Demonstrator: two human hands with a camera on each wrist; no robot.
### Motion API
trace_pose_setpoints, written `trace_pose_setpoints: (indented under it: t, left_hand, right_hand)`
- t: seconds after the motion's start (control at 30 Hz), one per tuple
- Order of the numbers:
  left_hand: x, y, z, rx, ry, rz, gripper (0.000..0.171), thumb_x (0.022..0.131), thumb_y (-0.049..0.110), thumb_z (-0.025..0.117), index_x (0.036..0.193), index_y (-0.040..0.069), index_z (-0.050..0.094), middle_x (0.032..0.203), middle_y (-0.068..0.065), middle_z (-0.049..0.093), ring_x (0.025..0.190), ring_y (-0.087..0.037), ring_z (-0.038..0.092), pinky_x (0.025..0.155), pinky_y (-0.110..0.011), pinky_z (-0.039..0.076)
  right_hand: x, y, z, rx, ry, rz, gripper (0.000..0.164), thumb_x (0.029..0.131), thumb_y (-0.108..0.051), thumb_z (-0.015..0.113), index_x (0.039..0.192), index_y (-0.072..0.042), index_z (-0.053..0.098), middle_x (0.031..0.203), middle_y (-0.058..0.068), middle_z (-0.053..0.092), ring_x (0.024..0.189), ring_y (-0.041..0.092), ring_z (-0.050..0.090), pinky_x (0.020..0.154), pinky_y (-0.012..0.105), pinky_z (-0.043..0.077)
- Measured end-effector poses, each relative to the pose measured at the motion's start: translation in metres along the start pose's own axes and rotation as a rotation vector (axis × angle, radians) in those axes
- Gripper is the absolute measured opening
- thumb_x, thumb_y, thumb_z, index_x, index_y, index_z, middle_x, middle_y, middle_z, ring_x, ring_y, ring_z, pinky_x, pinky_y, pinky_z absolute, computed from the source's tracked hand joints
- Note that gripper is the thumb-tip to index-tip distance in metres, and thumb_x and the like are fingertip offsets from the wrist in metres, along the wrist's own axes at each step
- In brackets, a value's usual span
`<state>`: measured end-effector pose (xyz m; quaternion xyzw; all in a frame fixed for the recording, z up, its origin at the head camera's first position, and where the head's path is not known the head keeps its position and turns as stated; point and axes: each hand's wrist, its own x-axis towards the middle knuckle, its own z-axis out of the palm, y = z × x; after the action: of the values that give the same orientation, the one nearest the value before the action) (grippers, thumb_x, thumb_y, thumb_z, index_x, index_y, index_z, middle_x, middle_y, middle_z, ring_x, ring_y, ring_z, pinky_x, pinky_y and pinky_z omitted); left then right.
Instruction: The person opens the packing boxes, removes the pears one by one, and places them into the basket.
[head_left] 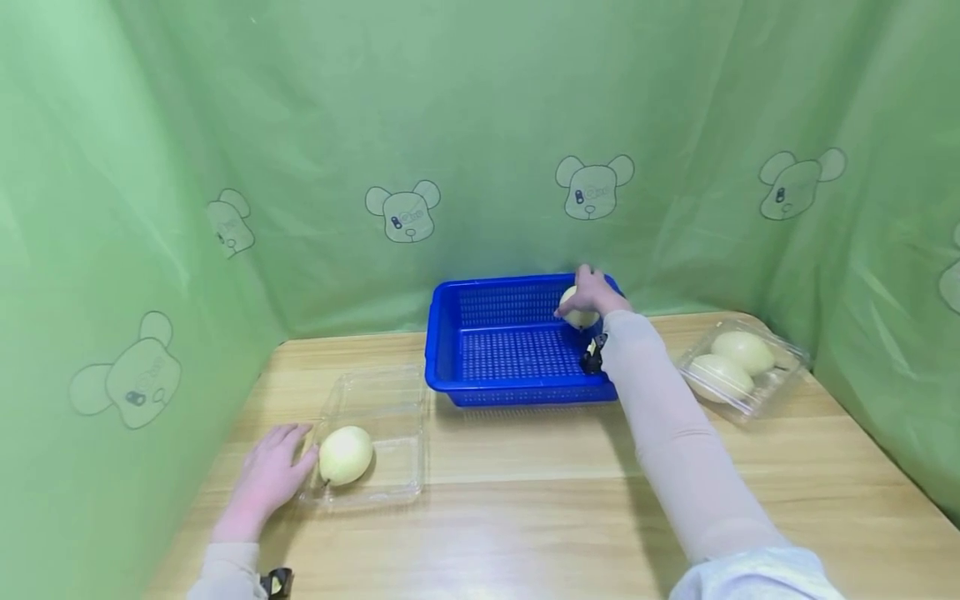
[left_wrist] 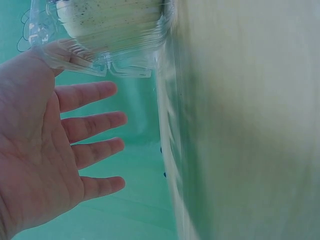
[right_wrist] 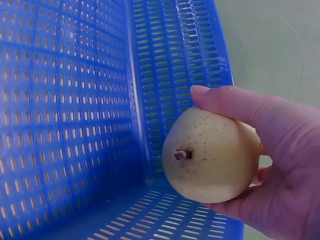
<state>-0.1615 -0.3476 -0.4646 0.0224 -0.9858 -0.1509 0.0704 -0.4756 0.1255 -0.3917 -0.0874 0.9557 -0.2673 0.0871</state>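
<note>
A pale yellow pear (right_wrist: 212, 155) is gripped by my right hand (head_left: 597, 294) inside the far right corner of the blue plastic basket (head_left: 517, 387). In the right wrist view its stem faces the camera, and thumb and fingers curl round its sides. My left hand (head_left: 273, 471) rests at the left edge of a clear plastic clamshell box (head_left: 397, 454) with its lid laid back. Its fingers are spread and straight in the left wrist view, the thumb touching the box wall. One pear (head_left: 346, 456) lies in that box, beside the fingertips.
On the right, a second clear box (head_left: 780, 385) holds two pears (head_left: 722, 377), its lid seemingly down. Green curtains (head_left: 495, 125) with printed bear faces enclose the wooden table (head_left: 525, 517) at the back and both sides. The basket stands close to the back curtain.
</note>
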Motion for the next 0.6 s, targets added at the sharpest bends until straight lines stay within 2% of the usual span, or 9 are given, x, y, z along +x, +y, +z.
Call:
trace_pose_setpoints:
  t: [0.2,0.4,0.6]
  left_hand:
    - [0.001,-0.001,0.002,0.008,-0.001,-0.007,0.051,0.099,0.031,0.05,0.14,0.001,0.047,0.143,-0.031,0.044,0.134,-0.053,0.035,0.11,-0.071,0.025]
    - [0.002,-0.002,0.003,0.007,0.006,-0.006,0.05,0.099,0.031,0.051,0.14,0.001,0.048,0.143,-0.031,0.045,0.135,-0.053,0.035,0.11,-0.07,0.025]
    - [0.002,-0.003,0.006,-0.001,0.013,-0.01,0.05,0.099,0.03,0.05,0.139,0.001,0.049,0.143,-0.03,0.045,0.135,-0.053,0.035,0.111,-0.07,0.025]
  right_hand:
    - [0.003,0.004,0.006,-0.04,-0.07,0.066,0.101,0.08,-0.04,0.076,0.148,0.0,0.014,0.151,0.038,0.015,0.132,0.054,0.033,0.103,0.068,0.039]
    - [0.007,0.009,0.016,-0.045,-0.127,0.093,0.113,0.082,-0.04,0.074,0.153,0.002,-0.003,0.155,0.039,-0.003,0.142,0.058,0.01,0.11,0.071,0.027]
    - [0.012,0.01,0.024,-0.038,-0.136,0.095,0.111,0.083,-0.035,0.075,0.153,0.002,-0.004,0.156,0.038,-0.001,0.143,0.056,0.009,0.111,0.071,0.025]
